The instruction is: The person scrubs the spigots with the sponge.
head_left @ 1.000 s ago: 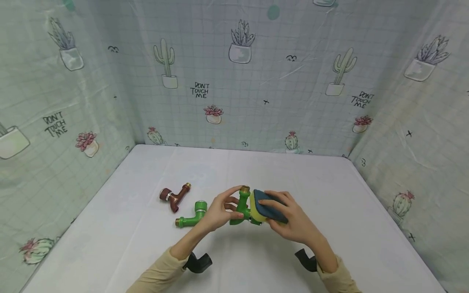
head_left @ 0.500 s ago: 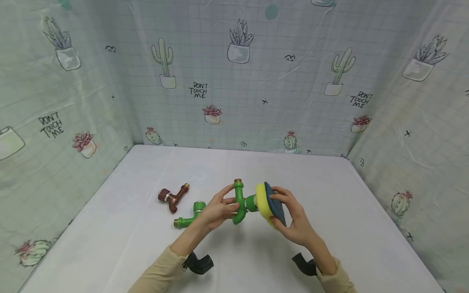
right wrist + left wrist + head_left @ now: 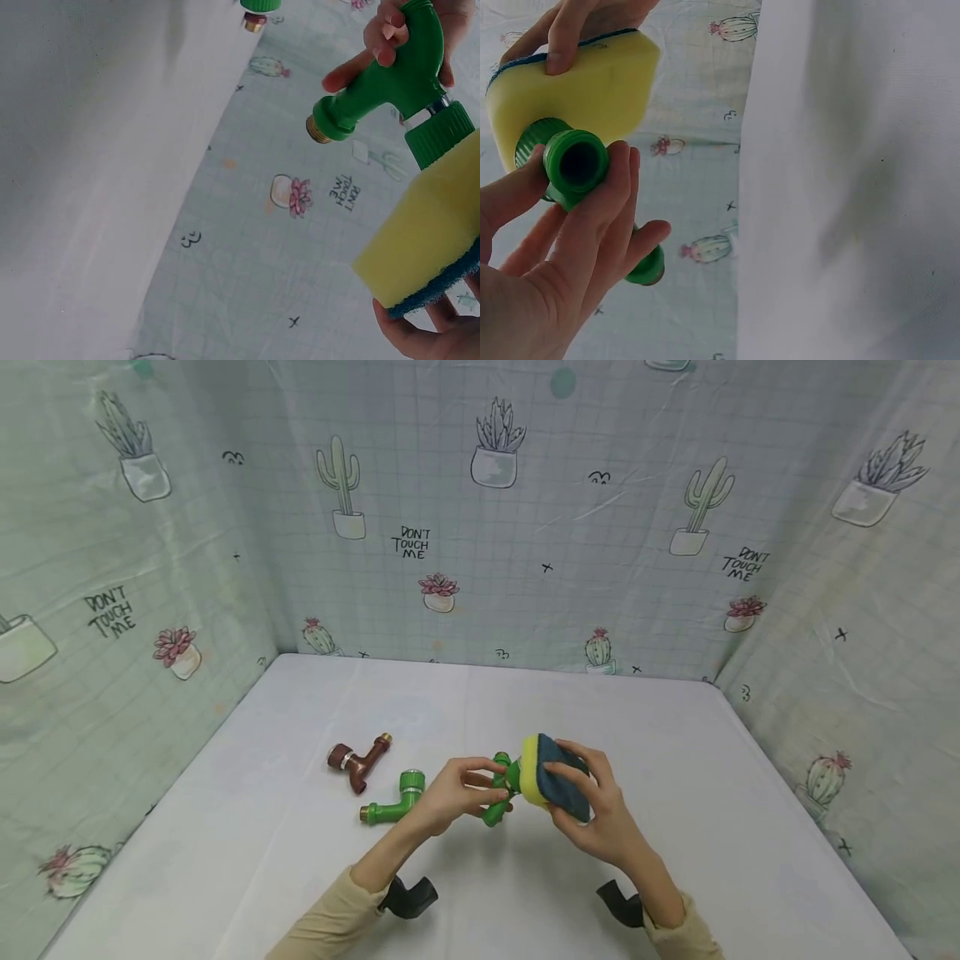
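My left hand (image 3: 457,795) grips a green faucet (image 3: 405,60) with a brass threaded end, held up over the table. Its open spout faces the camera in the left wrist view, with the fingers wrapped round the body. In my right hand (image 3: 600,806) is a sponge (image 3: 555,777), yellow foam on one side and a dark blue scouring layer on the other. The fingers lie on the blue side, and the yellow foam (image 3: 592,90) presses against the ribbed green knob (image 3: 441,136) of the faucet.
A second green faucet (image 3: 397,800) lies on the white table (image 3: 637,718) by my left forearm. Behind it is a brown faucet (image 3: 360,762). Black curved pieces (image 3: 408,897) sit at both wrists. Cactus-print cloth (image 3: 480,543) walls the back and sides.
The held faucet has been turned over, its brass end swinging from upright to out of sight in the head view. The sponge has shifted from the faucet's side onto its knob.
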`<state>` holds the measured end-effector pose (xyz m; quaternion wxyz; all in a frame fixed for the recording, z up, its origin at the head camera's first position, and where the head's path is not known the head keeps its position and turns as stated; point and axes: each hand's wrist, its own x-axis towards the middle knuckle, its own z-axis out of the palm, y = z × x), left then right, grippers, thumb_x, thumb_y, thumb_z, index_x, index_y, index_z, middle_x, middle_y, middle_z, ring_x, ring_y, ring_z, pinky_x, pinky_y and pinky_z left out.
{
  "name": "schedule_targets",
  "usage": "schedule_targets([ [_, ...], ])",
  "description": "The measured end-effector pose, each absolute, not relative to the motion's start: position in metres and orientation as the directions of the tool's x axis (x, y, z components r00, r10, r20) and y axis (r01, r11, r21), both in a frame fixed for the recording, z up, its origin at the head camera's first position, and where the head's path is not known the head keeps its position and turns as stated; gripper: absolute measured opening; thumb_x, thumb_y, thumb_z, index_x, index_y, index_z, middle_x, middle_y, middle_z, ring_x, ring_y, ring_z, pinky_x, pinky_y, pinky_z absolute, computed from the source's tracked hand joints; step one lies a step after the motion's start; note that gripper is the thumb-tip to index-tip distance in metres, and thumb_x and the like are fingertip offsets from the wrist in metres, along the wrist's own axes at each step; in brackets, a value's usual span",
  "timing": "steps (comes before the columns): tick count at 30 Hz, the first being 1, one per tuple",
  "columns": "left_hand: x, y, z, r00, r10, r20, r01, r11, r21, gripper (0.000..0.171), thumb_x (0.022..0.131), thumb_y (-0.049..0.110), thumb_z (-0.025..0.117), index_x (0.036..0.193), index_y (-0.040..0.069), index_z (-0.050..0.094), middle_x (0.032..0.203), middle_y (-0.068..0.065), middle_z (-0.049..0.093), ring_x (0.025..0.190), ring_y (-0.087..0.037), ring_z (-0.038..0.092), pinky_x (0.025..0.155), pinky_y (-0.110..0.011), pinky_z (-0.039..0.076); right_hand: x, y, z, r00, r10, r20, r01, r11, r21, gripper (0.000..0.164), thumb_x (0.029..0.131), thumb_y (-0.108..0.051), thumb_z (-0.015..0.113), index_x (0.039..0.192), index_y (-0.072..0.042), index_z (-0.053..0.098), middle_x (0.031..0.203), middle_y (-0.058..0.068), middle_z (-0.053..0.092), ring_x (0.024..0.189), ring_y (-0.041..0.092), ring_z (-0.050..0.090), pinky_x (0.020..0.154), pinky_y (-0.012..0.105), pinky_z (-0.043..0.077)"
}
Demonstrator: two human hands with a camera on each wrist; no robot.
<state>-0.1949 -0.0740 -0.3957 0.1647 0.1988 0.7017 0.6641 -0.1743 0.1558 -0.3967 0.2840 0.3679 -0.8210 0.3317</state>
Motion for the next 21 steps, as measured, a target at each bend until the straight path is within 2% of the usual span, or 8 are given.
schedule_targets([
  [5,-0.193,-0.073,-0.391,-0.849,0.529,0.002,0.057,0.087,0.995,0.038,0.076,0.002,0.067,0.112,-0.003,0.053,0.095,-0.027,0.064,0.075,-0.026,0.067,0.063,-0.035,0.056,-0.173,0.155,-0.393,-0.584,-0.439,0.683,-0.786,0.518,-0.338,0.055,0.068,-0.009,0.07,0.118,-0.019,0.053,0.132,0.011,0.039,0.117,0.022,0.037,0.081,0.047,0.048],
  [12,-0.189,-0.066,-0.392,-0.857,0.515,-0.002,0.09,0.154,0.984,0.039,0.073,0.002,0.069,0.11,-0.005,0.058,0.102,-0.024,0.061,0.077,-0.02,0.066,0.066,-0.033,0.055,-0.18,0.158,-0.393,-0.595,-0.449,0.667,-0.785,0.502,-0.362,0.055,0.069,-0.004,0.068,0.12,-0.018,0.051,0.129,0.011,0.043,0.115,0.023,0.04,0.081,0.046,0.047],
  [17,-0.19,-0.061,-0.397,-0.931,0.365,-0.003,0.04,0.11,0.993,0.036,0.073,0.003,0.069,0.107,-0.006,0.06,0.107,-0.024,0.059,0.074,-0.02,0.067,0.064,-0.033,0.056,-0.179,0.159,-0.39,-0.588,-0.471,0.657,-0.789,0.514,-0.338,0.055,0.069,-0.007,0.069,0.12,-0.021,0.052,0.132,0.011,0.04,0.114,0.023,0.038,0.08,0.048,0.048],
  [21,-0.192,-0.058,-0.399,-0.97,0.244,-0.004,0.018,0.088,0.996,0.035,0.073,0.003,0.069,0.105,-0.007,0.061,0.103,-0.023,0.06,0.072,-0.018,0.067,0.062,-0.032,0.056,-0.176,0.159,-0.389,-0.58,-0.499,0.644,-0.793,0.528,-0.304,0.055,0.07,-0.012,0.07,0.12,-0.024,0.053,0.133,0.011,0.039,0.113,0.022,0.035,0.08,0.047,0.048],
])
